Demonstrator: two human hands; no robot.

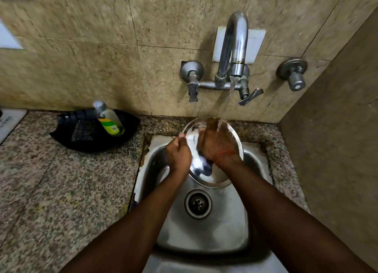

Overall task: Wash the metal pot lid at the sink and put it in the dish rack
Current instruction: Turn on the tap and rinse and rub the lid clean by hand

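lid [207,179] rim in left hand [179,153], above sink [204,236]

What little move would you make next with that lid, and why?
Probably turn the lid with the left hand, which grips its left rim. The water lands only at the upper right, by the right hand pressed on its face, so the lower part over the sink may go unrinsed.

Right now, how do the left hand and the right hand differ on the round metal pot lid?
The left hand grips the round metal pot lid at its left rim; the right hand lies across the lid's face. The water stream falls on the right hand, not the left hand. The right wrist bears an orange thread; the left wrist is bare. Both touch the lid over the steel sink.
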